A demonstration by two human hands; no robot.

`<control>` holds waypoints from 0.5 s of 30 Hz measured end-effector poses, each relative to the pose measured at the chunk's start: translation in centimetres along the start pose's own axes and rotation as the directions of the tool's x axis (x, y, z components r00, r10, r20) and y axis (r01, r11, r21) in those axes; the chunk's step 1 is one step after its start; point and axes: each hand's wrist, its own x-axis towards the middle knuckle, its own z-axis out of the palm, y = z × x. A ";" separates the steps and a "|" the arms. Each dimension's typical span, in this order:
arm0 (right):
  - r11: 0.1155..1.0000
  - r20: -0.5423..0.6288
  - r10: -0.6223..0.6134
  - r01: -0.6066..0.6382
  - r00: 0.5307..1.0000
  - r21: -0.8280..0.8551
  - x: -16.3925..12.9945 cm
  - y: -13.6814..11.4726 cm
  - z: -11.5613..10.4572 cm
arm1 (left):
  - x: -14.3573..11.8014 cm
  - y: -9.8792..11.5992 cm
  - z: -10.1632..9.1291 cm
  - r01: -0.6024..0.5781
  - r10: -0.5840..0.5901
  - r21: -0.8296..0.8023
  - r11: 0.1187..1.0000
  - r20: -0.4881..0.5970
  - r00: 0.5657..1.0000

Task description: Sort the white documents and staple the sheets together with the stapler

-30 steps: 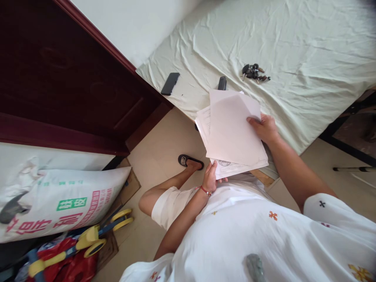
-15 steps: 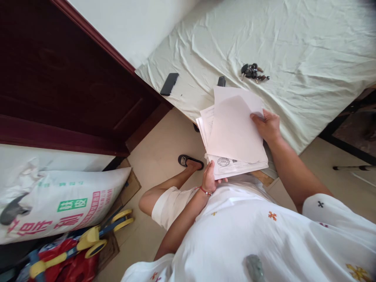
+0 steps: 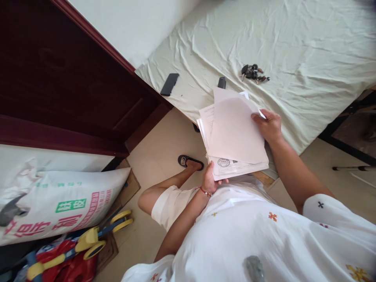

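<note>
My left hand [image 3: 210, 178] is closed on the near left corner of a stack of papers [image 3: 232, 171], thumb on top and fingers underneath. A round stamp mark shows on the upper printed page of the stack. Above it lies a blank-looking sheet of paper [image 3: 237, 125], turned at an angle to the pages below. My right hand [image 3: 268, 124] pinches the right edge of this sheet between thumb and fingers. Other printed pages poke out on the left of the sheet.
On the bed sheet [image 3: 293, 47] lie a black phone [image 3: 169, 84], a small black object [image 3: 222, 82] and a bunch of keys [image 3: 252, 72]. A dark red door [image 3: 58, 78] is at left. Below it stand a white sack [image 3: 67, 199] and a yellow-blue wheeled toy [image 3: 88, 241].
The right edge of the top sheet has lifted and curled in my right hand, baring a white page corner behind it. My left hand stays on the stack.
</note>
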 end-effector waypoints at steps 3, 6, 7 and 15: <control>1.000 -0.016 -0.013 0.012 1.000 -0.009 0.1 0.1 -0.1 | 0.2 0.1 -0.2 0.053 -0.053 -0.002 0.999 0.007 0.999; 0.996 -0.045 0.027 -0.023 0.999 0.084 0.3 0.5 0.0 | 0.5 0.1 -0.4 0.056 -0.056 -0.007 0.998 -0.026 0.998; 0.990 -0.047 0.055 -0.048 0.997 0.136 0.3 0.6 0.0 | 0.5 0.1 -0.4 0.045 -0.046 -0.007 0.999 -0.039 0.998; 0.838 -0.131 0.301 -0.196 0.945 0.510 1.0 -0.1 -0.9 | 0.3 0.1 -0.4 -0.020 0.025 0.073 0.997 -0.057 0.998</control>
